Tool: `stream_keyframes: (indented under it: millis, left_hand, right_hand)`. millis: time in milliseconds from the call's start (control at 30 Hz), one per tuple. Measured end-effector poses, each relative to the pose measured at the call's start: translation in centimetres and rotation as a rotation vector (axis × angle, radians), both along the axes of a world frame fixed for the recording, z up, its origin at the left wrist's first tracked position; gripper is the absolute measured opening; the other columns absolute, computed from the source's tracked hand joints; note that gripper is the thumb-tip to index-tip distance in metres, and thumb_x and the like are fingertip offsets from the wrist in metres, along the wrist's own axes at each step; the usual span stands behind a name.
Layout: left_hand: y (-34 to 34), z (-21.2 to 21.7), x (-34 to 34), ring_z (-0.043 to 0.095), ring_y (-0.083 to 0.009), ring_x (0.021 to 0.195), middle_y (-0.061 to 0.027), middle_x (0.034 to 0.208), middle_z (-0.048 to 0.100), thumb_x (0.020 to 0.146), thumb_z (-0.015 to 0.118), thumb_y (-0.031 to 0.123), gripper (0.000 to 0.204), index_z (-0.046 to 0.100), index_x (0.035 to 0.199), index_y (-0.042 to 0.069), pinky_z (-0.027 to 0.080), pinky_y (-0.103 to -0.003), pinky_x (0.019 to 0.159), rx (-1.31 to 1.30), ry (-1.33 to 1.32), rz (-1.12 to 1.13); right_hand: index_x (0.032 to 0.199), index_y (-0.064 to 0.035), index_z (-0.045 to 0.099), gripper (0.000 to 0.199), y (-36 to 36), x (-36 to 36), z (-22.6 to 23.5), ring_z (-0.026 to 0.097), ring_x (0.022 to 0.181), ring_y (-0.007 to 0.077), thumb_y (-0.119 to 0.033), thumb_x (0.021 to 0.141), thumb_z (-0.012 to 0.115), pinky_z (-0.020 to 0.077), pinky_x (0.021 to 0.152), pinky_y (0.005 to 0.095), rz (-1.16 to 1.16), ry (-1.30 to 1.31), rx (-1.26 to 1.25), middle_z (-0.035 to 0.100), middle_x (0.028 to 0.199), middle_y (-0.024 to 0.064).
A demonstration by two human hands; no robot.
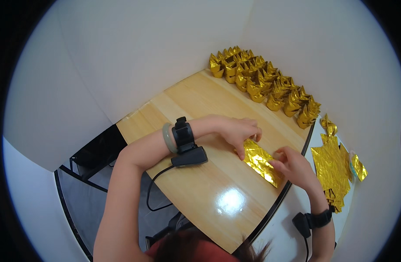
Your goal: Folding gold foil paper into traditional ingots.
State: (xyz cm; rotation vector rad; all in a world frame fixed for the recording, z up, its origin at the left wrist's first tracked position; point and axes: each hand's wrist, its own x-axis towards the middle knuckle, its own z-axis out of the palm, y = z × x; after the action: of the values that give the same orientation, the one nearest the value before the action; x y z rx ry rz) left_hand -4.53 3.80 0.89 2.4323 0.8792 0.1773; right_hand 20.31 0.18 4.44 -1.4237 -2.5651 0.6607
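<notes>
A flat strip of shiny gold foil paper [262, 165] lies slantwise on the wooden table between my two hands. My left hand [239, 132] is at its far left end, the thumb on one side and the curled fingers on the other. Over the right long edge, my right hand [293, 167] has its thumb and bent fingers closed at the paper. Part of each hand's fingertips is hidden. A pale bangle [168, 138] and a black strapped device sit on my left forearm; a similar device is on my right wrist.
Rows of folded gold foil pieces [257, 78] stand along the wall at the back right. On a white surface [292, 214] to the right lies a pile of gold foil sheets [333, 163], with loose folded pieces [329, 125] near it. A black cable hangs from the left device.
</notes>
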Motion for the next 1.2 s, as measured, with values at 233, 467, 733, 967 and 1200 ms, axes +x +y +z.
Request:
stream_keyframes:
  millis: [233, 467, 733, 967, 1200]
  left_hand:
    - [0.4, -0.6, -0.1, 0.042, -0.0303, 0.109, -0.014, 0.11, 0.047, 0.06, 0.082, 0.032, 0.067, 0.05, 0.114, 0.007, 0.039, -0.035, 0.09, 0.094, 0.004, -0.01]
    - [1.7, -1.0, -0.8, 0.049, -0.0239, 0.09, -0.0103, 0.099, 0.053, 0.066, 0.079, 0.023, 0.048, 0.055, 0.105, 0.007, 0.043, -0.034, 0.08, -0.133, -0.117, -0.009]
    - [1.3, -0.7, -1.0, 0.046, -0.0224, 0.092, -0.009, 0.098, 0.053, 0.066, 0.077, 0.019, 0.047, 0.053, 0.104, 0.004, 0.04, -0.032, 0.082, -0.201, -0.082, 0.021]
    - [0.9, -1.7, -1.7, 0.04, -0.0223, 0.099, -0.0058, 0.101, 0.049, 0.068, 0.069, 0.012, 0.041, 0.05, 0.104, 0.006, 0.036, -0.031, 0.089, -0.205, -0.166, -0.054]
    - [-0.4, -1.2, -2.2, 0.041, -0.0218, 0.103, -0.0048, 0.104, 0.051, 0.068, 0.07, 0.014, 0.035, 0.06, 0.102, 0.013, 0.034, -0.031, 0.093, -0.171, -0.226, -0.079]
  right_hand:
    - [0.093, -0.0014, 0.056, 0.034, 2.4, -3.3, -2.7, 0.059, 0.072, 0.0247, -0.024, 0.075, 0.073, 0.0463, 0.064, 0.0337, 0.055, 0.154, -0.012, 0.061, 0.079, 0.011]
    - [0.091, -0.0021, 0.055, 0.023, 3.6, -3.2, -3.1, 0.055, 0.065, 0.0112, -0.011, 0.076, 0.071, 0.045, 0.058, 0.0259, 0.086, 0.245, -0.233, 0.058, 0.071, 0.0033]
    - [0.088, -0.0018, 0.055, 0.013, 4.1, -3.1, -3.4, 0.052, 0.065, 0.0062, -0.003, 0.079, 0.064, 0.0436, 0.058, 0.0211, 0.154, 0.433, -0.375, 0.055, 0.072, -0.0008]
    - [0.091, -0.0029, 0.058, 0.013, 3.7, -2.4, -3.3, 0.051, 0.069, 0.0042, 0.0, 0.079, 0.061, 0.0432, 0.063, 0.0193, 0.148, 0.462, -0.422, 0.054, 0.076, -0.0021]
    - [0.086, -0.0075, 0.058, 0.019, 3.2, -2.7, -3.9, 0.054, 0.08, 0.0198, 0.004, 0.07, 0.058, 0.0447, 0.071, 0.0294, 0.445, 0.445, 0.095, 0.055, 0.08, 0.0038]
